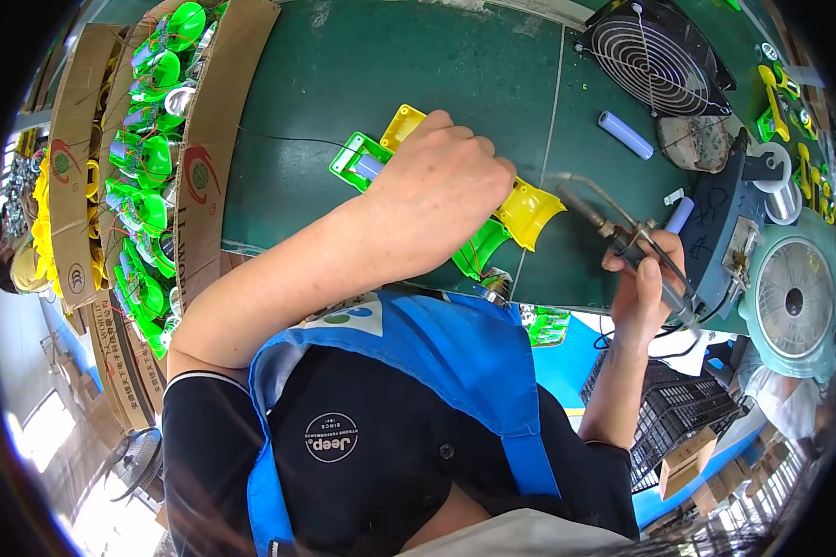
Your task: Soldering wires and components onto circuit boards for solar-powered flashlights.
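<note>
My left hand (446, 190) is curled over a yellow plastic half shell (532, 213), whose two ends stick out on either side of the fist. Most of its fingertips are hidden underneath. Against the yellow part lies a green plastic half shell (480, 249), with a blue cylindrical battery cell (370, 167) in its far-left end and a silver reflector (497, 286) by its near end. A thin dark wire runs left from it. In my right hand (646, 283) is a soldering iron (630, 249) with a thin feed tube, its tip directed at the yellow shell's right end.
At left, a cardboard box (215, 139) holds several green shells with cells and red wires. Loose blue cells (626, 135) lie on the green bench (325, 56). A black fan (655, 60), a blue soldering unit (720, 218), a solder spool (782, 200) and a pale-green fan (793, 302) stand right.
</note>
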The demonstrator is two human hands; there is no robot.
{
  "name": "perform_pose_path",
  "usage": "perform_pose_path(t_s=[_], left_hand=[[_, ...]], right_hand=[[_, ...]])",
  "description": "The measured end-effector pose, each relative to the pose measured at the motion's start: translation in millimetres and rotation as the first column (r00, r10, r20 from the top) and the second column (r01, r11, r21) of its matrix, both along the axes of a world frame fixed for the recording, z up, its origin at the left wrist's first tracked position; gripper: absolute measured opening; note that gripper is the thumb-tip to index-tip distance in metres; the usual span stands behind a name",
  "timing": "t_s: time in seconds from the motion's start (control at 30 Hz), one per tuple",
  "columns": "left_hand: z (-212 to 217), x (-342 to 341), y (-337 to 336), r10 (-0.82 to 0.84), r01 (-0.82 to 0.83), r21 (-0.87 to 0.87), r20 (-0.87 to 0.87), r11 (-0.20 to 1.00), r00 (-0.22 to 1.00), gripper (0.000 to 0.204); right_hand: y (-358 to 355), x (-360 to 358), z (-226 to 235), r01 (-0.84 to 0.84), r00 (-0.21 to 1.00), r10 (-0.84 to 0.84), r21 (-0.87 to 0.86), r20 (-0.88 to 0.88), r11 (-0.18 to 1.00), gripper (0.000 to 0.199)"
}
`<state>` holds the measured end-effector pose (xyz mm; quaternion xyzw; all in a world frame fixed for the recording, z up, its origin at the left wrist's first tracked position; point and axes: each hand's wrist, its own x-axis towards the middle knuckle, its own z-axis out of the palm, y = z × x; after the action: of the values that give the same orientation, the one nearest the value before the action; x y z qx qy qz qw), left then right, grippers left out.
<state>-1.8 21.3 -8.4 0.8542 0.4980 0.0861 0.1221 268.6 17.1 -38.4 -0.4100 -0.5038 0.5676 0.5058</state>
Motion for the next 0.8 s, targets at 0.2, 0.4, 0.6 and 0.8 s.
perform_pose_path(t_s=[0.2, 0.4, 0.6, 0.8], left_hand=[[-0.8, 0.5, -0.9, 0.006, -0.006, 0.012, -0.007, 1.000, 1.000, 0.010], [1.5, 1.2, -0.6, 0.020, -0.020, -0.007, 0.009, 1.000, 1.000, 0.009], [-2.9, 0.5, -2.0, 0.023, -0.023, 0.019, 0.011, 1.000, 1.000, 0.008], [5.3, -8.3, -7.0, 0.003, -0.022, 0.131, 0.142, 0.991, 0.990, 0.006]], right_hand=[[-14.4, -36.7, -15.6, -0.036, 0.984, -0.019, 0.301, 0.177, 0.953, 0.041], [-16.3, -63.9, -28.2, -0.190, 0.966, 0.100, 0.395, 0.238, 0.899, 0.034], [-19.1, -64.4, -26.8, -0.084, 0.990, 0.050, 0.268, 0.130, 0.960, 0.036], [-16.1, -62.2, -25.3, 0.036, 0.991, -0.068, 0.260, 0.114, 0.965, 0.047]])
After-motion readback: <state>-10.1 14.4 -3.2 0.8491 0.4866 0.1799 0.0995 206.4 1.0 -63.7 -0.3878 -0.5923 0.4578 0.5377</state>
